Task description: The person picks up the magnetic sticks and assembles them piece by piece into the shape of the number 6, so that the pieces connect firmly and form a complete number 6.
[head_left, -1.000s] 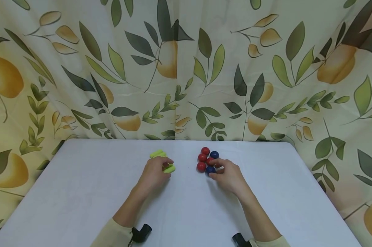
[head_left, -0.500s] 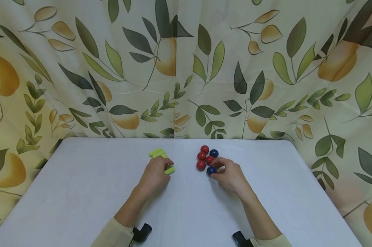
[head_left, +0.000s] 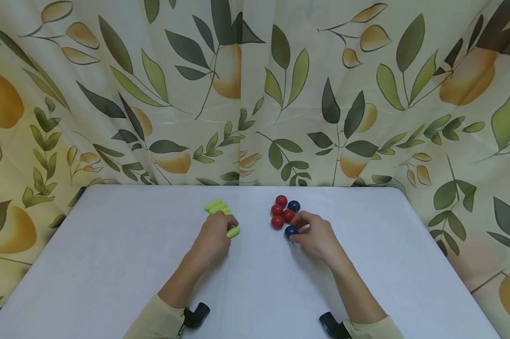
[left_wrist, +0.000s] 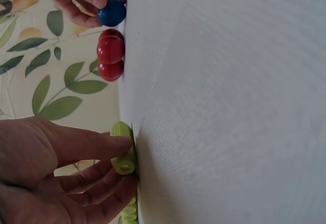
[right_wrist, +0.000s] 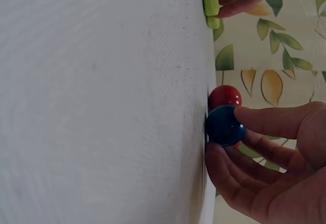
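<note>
My left hand pinches a short lime-green ribbed cylinder with a hole in its end, thumb on the near side and fingers behind. More green cylinders lie side by side just beyond that hand, partly covered by it. On the right, my right hand holds a glossy blue ball between thumb and fingers, at the tabletop. Several red balls sit in a cluster to its left and behind. Another blue ball rests at the back of that cluster.
A white-covered table spreads under both hands, its far edge just behind the balls and cylinders. A curtain printed with leaves and fruit hangs behind it. Black wrist cameras protrude from both sleeves.
The right hand has drawn its blue ball slightly toward me, away from the red balls. The left hand's green cylinder has come slightly nearer too. The head view has tilted a little.
</note>
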Tool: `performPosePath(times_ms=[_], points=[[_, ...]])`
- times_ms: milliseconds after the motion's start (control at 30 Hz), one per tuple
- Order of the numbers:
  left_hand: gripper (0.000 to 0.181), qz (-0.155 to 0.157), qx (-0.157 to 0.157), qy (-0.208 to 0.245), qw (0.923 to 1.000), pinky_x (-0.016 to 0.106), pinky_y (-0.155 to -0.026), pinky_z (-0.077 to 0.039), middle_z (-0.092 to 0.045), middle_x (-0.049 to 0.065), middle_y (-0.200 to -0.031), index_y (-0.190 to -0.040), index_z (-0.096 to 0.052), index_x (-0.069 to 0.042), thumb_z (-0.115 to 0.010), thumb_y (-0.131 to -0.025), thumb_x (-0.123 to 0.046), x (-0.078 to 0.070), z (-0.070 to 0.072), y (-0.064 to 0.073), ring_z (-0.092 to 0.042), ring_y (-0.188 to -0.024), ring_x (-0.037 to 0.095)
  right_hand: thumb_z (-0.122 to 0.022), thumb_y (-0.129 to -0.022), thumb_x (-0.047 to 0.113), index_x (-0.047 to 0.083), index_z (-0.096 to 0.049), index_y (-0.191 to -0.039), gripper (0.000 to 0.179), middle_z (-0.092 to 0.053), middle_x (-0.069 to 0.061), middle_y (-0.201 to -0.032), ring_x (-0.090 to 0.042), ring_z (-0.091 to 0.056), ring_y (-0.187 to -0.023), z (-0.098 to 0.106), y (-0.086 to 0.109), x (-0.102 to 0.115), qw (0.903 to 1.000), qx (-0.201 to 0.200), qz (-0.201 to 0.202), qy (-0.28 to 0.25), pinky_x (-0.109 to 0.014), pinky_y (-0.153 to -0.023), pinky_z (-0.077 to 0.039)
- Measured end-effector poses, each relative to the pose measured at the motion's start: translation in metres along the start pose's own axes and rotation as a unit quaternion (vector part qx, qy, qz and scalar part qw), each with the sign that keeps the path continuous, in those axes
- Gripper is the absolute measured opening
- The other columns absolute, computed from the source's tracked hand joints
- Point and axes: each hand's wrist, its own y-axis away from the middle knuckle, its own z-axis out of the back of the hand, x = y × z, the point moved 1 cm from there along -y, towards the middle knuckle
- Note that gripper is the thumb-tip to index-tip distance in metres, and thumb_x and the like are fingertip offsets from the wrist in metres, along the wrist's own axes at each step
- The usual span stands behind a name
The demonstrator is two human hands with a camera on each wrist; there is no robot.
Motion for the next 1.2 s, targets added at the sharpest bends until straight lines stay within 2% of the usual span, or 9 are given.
performPosePath(times_ms=[400, 833, 1033, 1200], points=[[0.038, 0.010, 0.019, 0.031, 0.9993, 0.034, -0.078, -0.054, -0.071, 0.007, -0.093, -0.108, -0.077, -0.002, -0.063, -0.081, 0.020, -0.004, 0.002, -0.002, -0.060, -0.086, 0.020, -0.079, -0.089, 0.009, 0.008, -0.072, -0.117, 0.029, -0.072, -0.013, -0.111, -0.026, -0.069, -0.099, 0.004, 0.003, -0.002, 1.0000, 0.005, 0.000, 0.002, -0.038, -0.079, -0.060], [0.034, -0.042, 0.045, 0.049, 0.9969, 0.036, -0.084, -0.057, -0.075, 0.007, -0.098, -0.106, -0.079, -0.003, -0.069, -0.079, 0.017, -0.008, 0.002, -0.002, -0.066, -0.091, 0.019, -0.079, -0.089, 0.009, 0.008, -0.074, -0.117, 0.028, -0.072, -0.014, -0.113, -0.024, -0.069, -0.097, 0.007, 0.002, -0.001, 0.9998, 0.013, 0.002, -0.015, -0.036, -0.079, -0.061], [0.029, -0.028, 0.076, 0.058, 0.9950, 0.036, -0.087, -0.057, -0.074, 0.004, -0.101, -0.108, -0.079, -0.007, -0.075, -0.085, 0.010, -0.011, 0.001, -0.001, -0.064, -0.093, 0.018, -0.079, -0.089, 0.008, 0.008, -0.074, -0.116, 0.027, -0.072, -0.013, -0.112, -0.024, -0.069, -0.097, 0.006, 0.003, -0.001, 0.9996, 0.015, 0.011, -0.020, -0.035, -0.079, -0.061], [0.030, -0.036, 0.105, 0.056, 0.9923, 0.036, -0.089, -0.057, -0.072, 0.002, -0.103, -0.111, -0.079, -0.010, -0.073, -0.087, 0.008, -0.016, -0.002, -0.002, -0.063, -0.094, 0.018, -0.079, -0.090, 0.007, 0.009, -0.074, -0.116, 0.027, -0.071, -0.013, -0.113, -0.025, -0.068, -0.098, 0.005, 0.006, -0.001, 0.9993, 0.023, 0.014, -0.026, -0.035, -0.080, -0.061]])
